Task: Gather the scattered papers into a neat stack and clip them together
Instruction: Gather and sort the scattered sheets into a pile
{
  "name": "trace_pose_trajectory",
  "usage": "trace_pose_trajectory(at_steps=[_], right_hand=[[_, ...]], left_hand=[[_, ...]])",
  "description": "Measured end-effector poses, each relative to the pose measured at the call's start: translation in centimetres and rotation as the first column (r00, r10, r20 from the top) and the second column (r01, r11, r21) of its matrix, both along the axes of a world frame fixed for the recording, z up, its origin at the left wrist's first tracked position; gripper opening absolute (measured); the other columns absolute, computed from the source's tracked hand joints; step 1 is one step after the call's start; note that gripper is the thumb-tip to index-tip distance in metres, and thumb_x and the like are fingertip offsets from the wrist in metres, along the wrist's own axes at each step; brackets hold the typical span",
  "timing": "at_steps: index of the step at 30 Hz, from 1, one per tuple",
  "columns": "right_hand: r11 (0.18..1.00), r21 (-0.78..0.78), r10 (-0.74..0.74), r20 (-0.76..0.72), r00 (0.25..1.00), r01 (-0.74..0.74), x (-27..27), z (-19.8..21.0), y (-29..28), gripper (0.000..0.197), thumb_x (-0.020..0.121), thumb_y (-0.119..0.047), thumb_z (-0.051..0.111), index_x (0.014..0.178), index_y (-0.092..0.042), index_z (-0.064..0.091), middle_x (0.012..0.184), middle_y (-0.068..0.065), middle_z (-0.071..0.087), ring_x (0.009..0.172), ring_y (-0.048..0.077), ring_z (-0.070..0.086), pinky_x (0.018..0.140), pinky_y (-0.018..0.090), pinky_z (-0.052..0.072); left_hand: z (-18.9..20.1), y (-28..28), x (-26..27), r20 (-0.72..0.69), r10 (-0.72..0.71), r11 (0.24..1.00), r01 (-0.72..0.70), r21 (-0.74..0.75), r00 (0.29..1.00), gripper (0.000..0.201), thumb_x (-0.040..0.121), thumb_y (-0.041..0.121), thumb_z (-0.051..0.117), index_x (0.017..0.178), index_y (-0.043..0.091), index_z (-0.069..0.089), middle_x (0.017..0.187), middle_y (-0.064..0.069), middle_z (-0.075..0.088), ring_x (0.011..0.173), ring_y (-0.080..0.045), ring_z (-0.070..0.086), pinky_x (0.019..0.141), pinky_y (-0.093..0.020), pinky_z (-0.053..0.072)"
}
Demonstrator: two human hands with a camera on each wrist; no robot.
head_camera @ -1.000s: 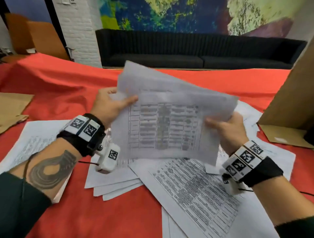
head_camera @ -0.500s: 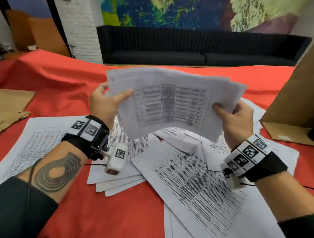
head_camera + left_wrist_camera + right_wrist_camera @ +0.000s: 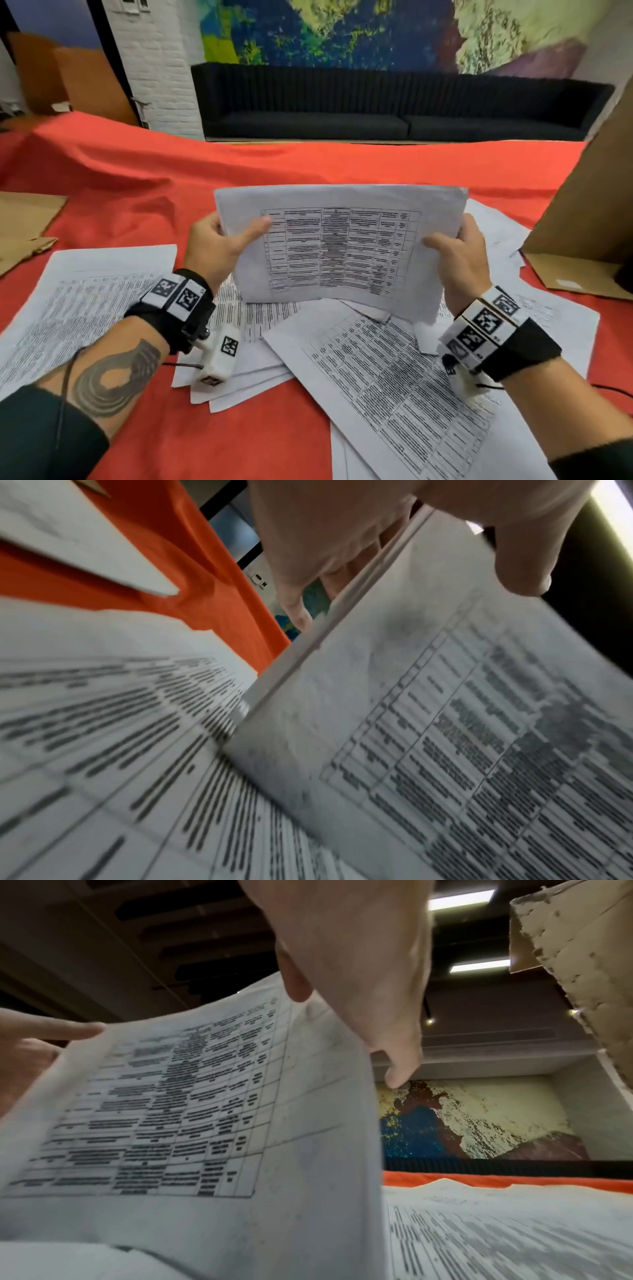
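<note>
Hands: left hand (image 3: 219, 245), right hand (image 3: 459, 253) each grip paper stack (image 3: 339, 246); fingers behind hidden, print blurred.

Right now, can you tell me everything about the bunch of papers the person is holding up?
The held bunch of papers is several white sheets, edges roughly lined up. The front sheet shows a printed black table; its words are too blurry to read. It stands nearly upright, bowed slightly, its lower edge over the loose sheets on the red cloth; whether it touches them is unclear. The left hand grips one side, the right hand the other, thumbs in front.
</note>
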State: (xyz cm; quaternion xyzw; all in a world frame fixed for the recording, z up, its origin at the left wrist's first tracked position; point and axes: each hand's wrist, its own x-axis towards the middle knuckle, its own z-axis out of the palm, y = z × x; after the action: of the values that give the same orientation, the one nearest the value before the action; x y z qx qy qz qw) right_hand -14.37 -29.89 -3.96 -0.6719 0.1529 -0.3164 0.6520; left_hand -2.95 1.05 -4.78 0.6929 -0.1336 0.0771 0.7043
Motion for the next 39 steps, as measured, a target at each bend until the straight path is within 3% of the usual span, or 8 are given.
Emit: trace_pose_trajectory(at_steps=[11, 16, 19, 23, 27, 30, 34, 39], right_hand=[[0.999, 0.000, -0.050, -0.041, 0.998, 0.050, 0.1, -1.1, 0.6, 0.041, 0.066, -0.002, 0.059, 0.105, -0.012, 0.065, 0.101, 0.008, 0.074, 0.092, 0.028, 0.071, 0.082, 0.045, 0.060], [0.954, -0.283, -0.094, 0.032, 0.995, 0.099, -1.1, 1.7, 0.9, 0.025, 0.069, 0.004, 0.052, 0.088, -0.009, 0.063, 0.081, 0.000, 0.065, 0.076, 0.017, 0.058, 0.071, 0.039, 0.051], [0.791, -0.602, -0.007, 0.172, 0.985, 0.111, -1.8, 6.5, 2.9, 0.021, 0.078, 0.005, 0.047, 0.078, -0.016, 0.050, 0.069, -0.007, 0.047, 0.065, 0.009, 0.041, 0.059, 0.033, 0.035], [0.602, -0.773, 0.139, 0.352, 0.926, 0.203, -2.7, 12.0, 6.1, 0.019, 0.078, 0.007, 0.046, 0.088, -0.002, 0.060, 0.080, 0.012, 0.061, 0.073, 0.022, 0.055, 0.065, 0.033, 0.042], [0.674, -0.623, -0.120, 0.438, 0.891, 0.397, -1.8, 11.8, 4.6, 0.037, 0.076, -0.012, 0.063, 0.113, -0.010, 0.058, 0.109, 0.007, 0.066, 0.099, 0.015, 0.062, 0.091, 0.032, 0.052], [0.974, -0.204, -0.038, 0.274, 0.961, 0.097, -1.2, 10.3, 3.4, 0.063, 0.072, -0.013, 0.076, 0.127, -0.010, 0.045, 0.119, 0.014, 0.063, 0.098, 0.016, 0.064, 0.087, 0.041, 0.058], [0.989, 0.050, 0.117, 0.298, 0.948, -0.138, -1.0, 10.0, 4.5, 0.041, 0.083, 0.009, 0.056, 0.116, -0.013, 0.047, 0.091, 0.004, 0.065, 0.068, 0.011, 0.064, 0.055, 0.024, 0.051], [0.995, 0.028, 0.091, 0.101, 0.991, -0.095, -1.2, 4.5, 6.2, 0.023, 0.079, 0.003, 0.057, 0.095, -0.014, 0.056, 0.090, 0.006, 0.070, 0.073, 0.015, 0.067, 0.066, 0.040, 0.057]], left_hand=[[-1.3, -0.1, -0.1, -0.089, -0.047, 0.995, 0.040, -0.088, 0.995, 0.052, 0.067, 0.015, 0.092, 0.113, 0.001, 0.074, 0.112, -0.014, 0.078, 0.104, -0.032, 0.075, 0.093, -0.046, 0.061], [1.8, 0.4, 0.2, 0.281, 0.297, 0.839, -0.390, 0.379, 0.913, 0.096, 0.060, 0.041, 0.097, 0.137, 0.010, 0.050, 0.136, -0.007, 0.056, 0.125, -0.029, 0.056, 0.103, -0.036, 0.047], [7.8, -0.7, -0.8, 0.677, 0.033, 0.704, -0.498, 0.506, 0.735, 0.099, 0.059, 0.058, 0.089, 0.140, 0.016, 0.050, 0.139, -0.003, 0.052, 0.130, -0.023, 0.051, 0.110, -0.030, 0.038], [13.4, -3.1, -1.1, 0.394, -0.419, 0.675, -0.009, 0.738, 0.818, 0.024, 0.076, 0.036, 0.090, 0.079, 0.017, 0.075, 0.070, 0.010, 0.066, 0.068, -0.002, 0.056, 0.061, -0.022, 0.043], [12.8, -3.4, 0.0, 0.381, -0.331, 0.864, 0.115, 0.490, 0.863, 0.045, 0.086, 0.027, 0.083, 0.059, -0.002, 0.060, 0.062, 0.005, 0.049, 0.061, -0.009, 0.043, 0.053, -0.027, 0.031], [12.7, -3.2, -0.3, 0.413, -0.137, 0.977, 0.054, 0.206, 0.900, 0.037, 0.081, 0.034, 0.085, 0.080, -0.002, 0.075, 0.078, 0.006, 0.071, 0.073, -0.009, 0.063, 0.066, -0.036, 0.054], [12.0, -4.5, -2.6, 0.403, -0.053, 0.998, 0.058, 0.000, 0.914, 0.010, 0.084, 0.015, 0.085, 0.089, 0.018, 0.077, 0.080, 0.019, 0.078, 0.081, 0.000, 0.074, 0.075, -0.020, 0.057], [4.6, -5.1, -4.7, 0.098, -0.018, 0.996, 0.026, -0.084, 0.995, 0.017, 0.080, 0.019, 0.088, 0.090, 0.011, 0.078, 0.084, 0.006, 0.077, 0.079, -0.013, 0.072, 0.079, -0.029, 0.056]])
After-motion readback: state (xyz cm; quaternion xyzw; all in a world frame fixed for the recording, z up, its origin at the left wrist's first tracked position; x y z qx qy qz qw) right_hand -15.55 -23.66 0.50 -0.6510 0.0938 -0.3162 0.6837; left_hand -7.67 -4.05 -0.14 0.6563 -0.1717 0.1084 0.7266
